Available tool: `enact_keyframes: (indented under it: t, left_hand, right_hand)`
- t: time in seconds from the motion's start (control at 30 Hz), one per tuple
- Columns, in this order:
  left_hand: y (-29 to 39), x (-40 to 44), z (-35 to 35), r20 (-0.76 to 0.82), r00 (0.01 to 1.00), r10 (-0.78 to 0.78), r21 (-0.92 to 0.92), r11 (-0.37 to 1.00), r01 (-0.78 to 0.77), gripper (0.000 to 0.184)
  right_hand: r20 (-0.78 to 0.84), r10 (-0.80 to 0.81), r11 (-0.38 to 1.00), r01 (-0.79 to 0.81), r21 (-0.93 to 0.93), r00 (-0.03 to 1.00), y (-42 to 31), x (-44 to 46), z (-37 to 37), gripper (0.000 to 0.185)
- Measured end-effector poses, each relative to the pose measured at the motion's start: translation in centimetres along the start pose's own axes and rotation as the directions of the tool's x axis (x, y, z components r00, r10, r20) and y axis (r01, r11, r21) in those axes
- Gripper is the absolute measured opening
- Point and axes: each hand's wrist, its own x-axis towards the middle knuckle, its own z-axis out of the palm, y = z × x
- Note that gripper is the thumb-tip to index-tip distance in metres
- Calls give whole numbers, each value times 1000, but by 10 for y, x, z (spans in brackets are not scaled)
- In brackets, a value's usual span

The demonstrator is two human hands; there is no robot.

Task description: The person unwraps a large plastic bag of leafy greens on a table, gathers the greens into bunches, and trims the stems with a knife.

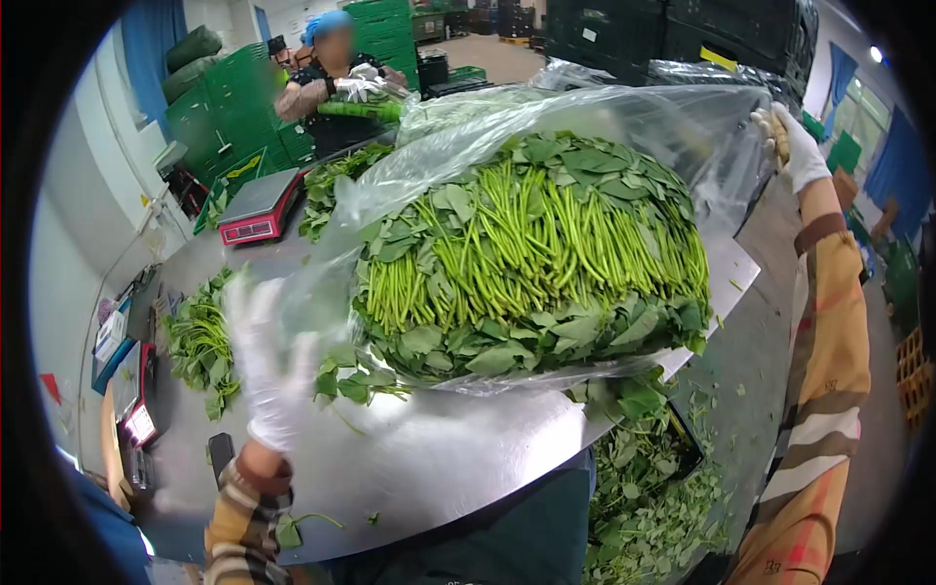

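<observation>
A large bundle of leafy greens (536, 253), its green stems facing me, lies on the metal table (429, 458) inside a clear plastic bag (673, 112). My right hand (792, 146), in a white glove, is closed on the bag's far right edge and holds it up. At the left, my gloved left hand (265, 356) is raised beside the bag's left edge with its fingers apart, slightly blurred. More loose greens (203, 331) lie just left of that hand.
A red and grey scale (259, 207) stands at the back left, and another scale (138, 400) at the left edge. A black phone-like object (221, 456) lies near my left wrist. Cut leaves (643, 497) fill the area below the table's right edge. A co-worker (336, 78) stands opposite.
</observation>
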Motion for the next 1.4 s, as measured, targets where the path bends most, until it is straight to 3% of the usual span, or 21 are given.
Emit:
enact_keyframes:
  t: [0.07, 0.1, 0.13, 0.17, 0.23, 0.3, 0.37, 0.47, 0.5, 0.57, 0.6, 0.7, 0.73, 0.77, 0.87, 0.93, 1.17, 1.23, 1.3, 1.37, 1.4]
  left_hand:
    - [13, 18, 40, 283, 947, 155, -142, 983, -118, 64]
    - [16, 29, 59, 400, 895, 197, -103, 980, -169, 64]
    - [5, 38, 87, 459, 865, 204, -242, 965, -99, 61]
    - [-13, 49, 111, 491, 845, 213, -137, 977, -166, 62]
    - [-66, 78, 157, 472, 879, 68, 46, 994, -102, 63]
    - [-114, 121, 171, 583, 812, -36, -132, 982, 138, 61]
    - [-168, 141, 200, 325, 944, 63, 184, 975, -128, 58]
    - [-208, 170, 227, 309, 935, 175, 82, 974, -210, 61]
    - [-218, 172, 242, 303, 940, 156, 156, 965, -210, 61]
    - [-215, 183, 258, 473, 881, -13, -191, 975, 117, 62]
    - [-216, 187, 271, 515, 855, -67, -163, 971, 174, 64]
    - [-237, 194, 323, 550, 833, -61, -490, 784, 380, 66]
    - [-242, 208, 345, 624, 780, -43, -606, 603, 518, 67]
    - [-249, 205, 360, 760, 649, -41, -620, 251, 743, 67]
    - [-224, 193, 341, 906, 423, 15, -420, 138, 897, 61]
    - [-231, 162, 319, 933, 358, -18, -357, 58, 932, 60]
    - [-247, 71, 281, 947, 268, -176, -303, -211, 929, 57]
    - [-246, 47, 271, 940, 259, -222, -315, -274, 909, 56]
    - [-241, 25, 263, 933, 260, -248, -333, -326, 885, 55]
    - [-230, 0, 255, 924, 262, -279, -356, -376, 856, 54]
    - [-224, -11, 249, 919, 266, -292, -369, -396, 841, 54]
  right_hand:
    - [23, 3, 964, -9, 265, 1000, 1, 12, -2, 38]
    - [4, -1, 936, 0, 352, 1000, 2, 21, -3, 38]
    - [-17, -2, 900, 9, 435, 1000, 5, 30, -1, 39]
    - [-68, -47, 908, 71, 413, 997, 11, 37, 4, 40]
    - [-166, -138, 913, 190, 360, 976, 28, 49, 16, 42]
    - [-236, -175, 943, 232, 240, 956, 47, 54, 24, 52]
    - [-268, -218, 959, 256, 117, 938, 76, 82, 11, 57]
    - [-275, -314, 932, 239, -274, 909, 134, 125, -23, 52]
    - [-246, -378, 878, 262, -400, 893, 151, 133, -30, 49]
    - [-172, -527, 724, 333, -604, 832, 185, 143, -35, 44]
    - [-119, -609, 625, 381, -681, 784, 198, 143, -34, 42]
    - [-25, -457, 221, 86, -971, 889, 204, 111, -29, 39]
    - [-21, -379, 113, 24, -993, 925, 215, 117, -51, 42]
    - [10, -313, 172, 67, -983, 950, 229, 118, -74, 43]
    - [72, -169, 439, 140, -887, 983, 308, 131, -173, 38]
    - [2, -118, 624, 75, -778, 993, 352, 112, -209, 33]
    - [-243, -18, 662, -171, -730, 970, 404, -9, -252, 36]
    - [-254, -63, 578, -172, -798, 965, 409, -34, -262, 37]
    - [-209, -300, 104, -186, -977, 931, 404, -64, -276, 32]
    - [-264, -185, 513, -137, -848, 947, 371, -113, -249, 30]
    - [-362, -50, 622, -255, -740, 931, 365, -135, -261, 31]
